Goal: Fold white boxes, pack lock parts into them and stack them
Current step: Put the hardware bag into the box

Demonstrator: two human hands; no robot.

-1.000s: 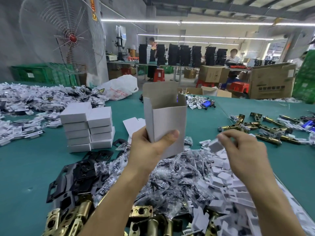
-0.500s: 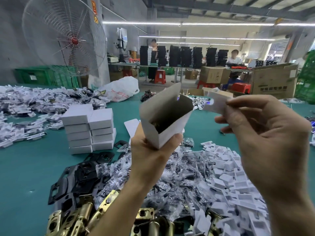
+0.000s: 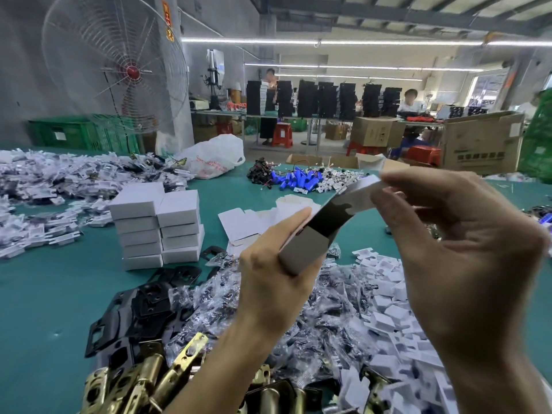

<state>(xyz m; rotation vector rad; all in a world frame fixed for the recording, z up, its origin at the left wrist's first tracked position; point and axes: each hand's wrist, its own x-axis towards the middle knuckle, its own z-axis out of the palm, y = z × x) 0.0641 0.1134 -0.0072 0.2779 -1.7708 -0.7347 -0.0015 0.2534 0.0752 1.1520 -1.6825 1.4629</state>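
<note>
Left hand (image 3: 268, 282) gripping a white box (image 3: 304, 249) above the parts-strewn table (image 3: 44, 294), box tilted, long axis running lower left to upper right, open mouth facing the right hand (image 3: 466, 252), which pinches a white card (image 3: 363, 194) at that mouth, red print on the bag (image 3: 215, 156) and lettering on the carton (image 3: 481, 144) too blurred to read

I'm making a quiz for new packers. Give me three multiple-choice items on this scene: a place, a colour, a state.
1. Where is the stack of white boxes? A) inside a carton B) on the table, left of the held box C) on a stool
2. What colour are the cylinders at the table's far side? A) yellow B) red C) blue
3. The held box is: A) open at its end B) taped shut C) flat on the table
Answers: 1 B, it stands on the green top; 2 C, the heap is blue; 3 A, its dark inside shows where the right hand pinches a white card.
</note>
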